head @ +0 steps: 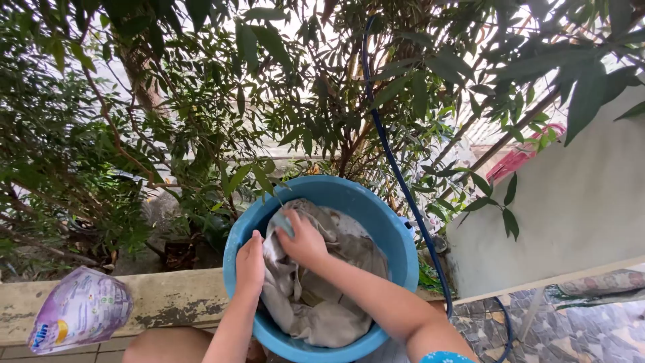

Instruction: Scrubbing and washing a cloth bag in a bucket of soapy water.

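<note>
Grey cloth (pixel 316 296) half-sunk in blue tub (pixel 396 235), both hands gripping it, left hand (pixel 250 265), right hand (pixel 304 240)

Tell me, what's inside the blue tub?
The blue tub holds crumpled grey cloth, which the left hand and right hand are grabbing. The cloth covers the bottom, so whatever is underneath can't be seen.

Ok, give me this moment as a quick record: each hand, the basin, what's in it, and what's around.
left hand: on the grey cloth by the basin's left rim, gripping it
right hand: clutching a bunched fold of the cloth, higher up
basin: round, blue, tilted toward the camera
contents: crumpled wet-looking grey cloth; water level cannot tell
hose: dark blue, hanging from the branches past the basin's right side
pouch: purple, lying on the concrete ledge at left
</note>
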